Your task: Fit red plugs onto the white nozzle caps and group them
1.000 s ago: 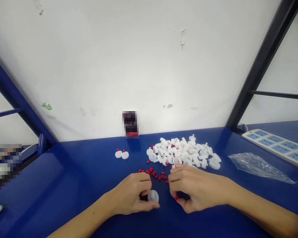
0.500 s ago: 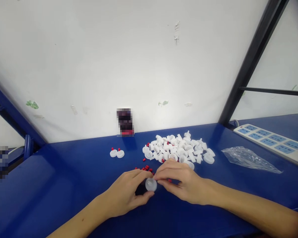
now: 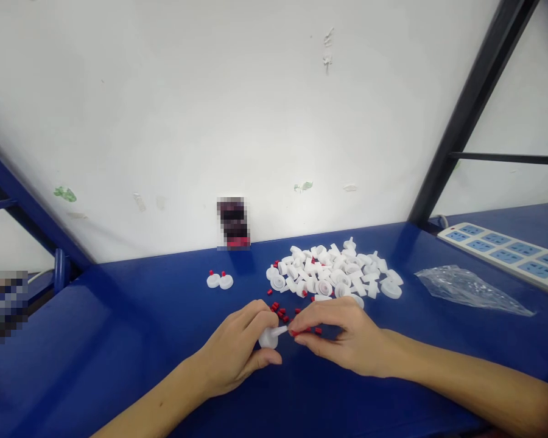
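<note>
Head view is showing two bare hands working low on a blue table (image 3: 119, 340). At about 7 o'clock from the picture's centre, the left hand (image 3: 237, 356) is gripping a white plastic piece (image 3: 270, 336), fingers curled together around its round base while its thin stem is pointing toward 3 o'clock. Coming in from 4 o'clock, the right hand (image 3: 342, 337) is pinching a small red cap (image 3: 295, 333) between thumb and forefinger, and that cap is sitting right at the tip of the stem; whether it is already seated on it I cannot tell. Loose red caps (image 3: 279, 309) are lying scattered just beyond the fingers, toward 12 o'clock of the hands. Farther back in the same direction, a heap of white pieces (image 3: 333, 274) is spreading across the table. At 11 o'clock from the hands, two white pieces with red tips (image 3: 220, 280) are standing side by side, well apart from the heap. Off at 3 o'clock, a crumpled clear bag (image 3: 470, 289) is lying flat, with a power strip (image 3: 506, 249) resting beyond it near the table's edge.
</note>
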A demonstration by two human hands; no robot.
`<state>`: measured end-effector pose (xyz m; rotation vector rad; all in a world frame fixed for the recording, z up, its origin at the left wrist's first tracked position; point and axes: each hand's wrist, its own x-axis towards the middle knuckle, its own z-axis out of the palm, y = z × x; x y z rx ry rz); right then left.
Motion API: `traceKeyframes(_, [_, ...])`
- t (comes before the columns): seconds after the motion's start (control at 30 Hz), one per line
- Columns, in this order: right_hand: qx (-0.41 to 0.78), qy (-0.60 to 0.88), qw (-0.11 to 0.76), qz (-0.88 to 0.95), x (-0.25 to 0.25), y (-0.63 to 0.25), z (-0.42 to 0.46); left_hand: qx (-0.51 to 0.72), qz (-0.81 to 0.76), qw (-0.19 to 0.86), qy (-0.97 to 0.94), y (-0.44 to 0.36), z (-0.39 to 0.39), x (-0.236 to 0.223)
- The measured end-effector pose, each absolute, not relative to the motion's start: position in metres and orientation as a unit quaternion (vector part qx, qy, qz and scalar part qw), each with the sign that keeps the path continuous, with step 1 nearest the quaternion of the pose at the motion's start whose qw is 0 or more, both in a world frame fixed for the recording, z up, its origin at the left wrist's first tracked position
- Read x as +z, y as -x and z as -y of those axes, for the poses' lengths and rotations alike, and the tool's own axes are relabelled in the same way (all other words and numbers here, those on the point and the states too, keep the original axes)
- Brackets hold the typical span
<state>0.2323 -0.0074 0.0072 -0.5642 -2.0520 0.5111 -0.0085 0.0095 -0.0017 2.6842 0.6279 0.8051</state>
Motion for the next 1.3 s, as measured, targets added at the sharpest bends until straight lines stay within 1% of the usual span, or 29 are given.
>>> traceKeyframes(0.17, [0.237,0.238,0.459,0.823,0.007,-0.23,0.009,0.278,-0.205,0.133,-0.929,0.007,-0.009,-0.005])
traceKeyframes(0.27, [0.227,0.232,0.443,0.836,0.004,-0.23,0.009,0.271,-0.192,0.121,-0.935,0.006,-0.008,-0.007])
traceKeyframes(0.5, [0.186,0.25,0.394,0.865,-0.006,-0.233,0.01,0.378,-0.122,0.106,-0.912,0.009,-0.016,-0.008])
traceKeyframes(0.57, [0.177,0.252,0.366,0.878,-0.005,-0.234,0.01,0.394,-0.12,0.093,-0.906,0.009,-0.015,-0.009])
traceKeyframes(0.7, [0.171,0.258,0.272,0.911,0.006,-0.234,0.012,0.404,-0.128,0.076,-0.903,0.006,-0.009,-0.009])
traceKeyframes(0.8, [0.14,0.28,0.251,0.916,0.012,-0.233,0.014,0.385,-0.178,0.082,-0.902,0.004,-0.005,-0.009])
traceKeyframes(0.97, [0.073,0.29,0.243,0.923,0.013,-0.229,0.017,0.298,-0.29,0.177,-0.892,0.002,-0.003,-0.009])
traceKeyframes(1.07, [0.058,0.29,0.228,0.928,0.012,-0.228,0.019,0.271,-0.316,0.175,-0.892,0.001,-0.002,-0.01])
traceKeyframes(1.17, [0.042,0.284,0.221,0.932,0.008,-0.228,0.019,0.275,-0.305,0.161,-0.898,-0.001,-0.002,-0.012])
traceKeyframes(1.3, [-0.036,0.276,0.239,0.93,-0.005,-0.227,0.015,0.257,-0.314,0.175,-0.897,-0.005,0.0,-0.013])
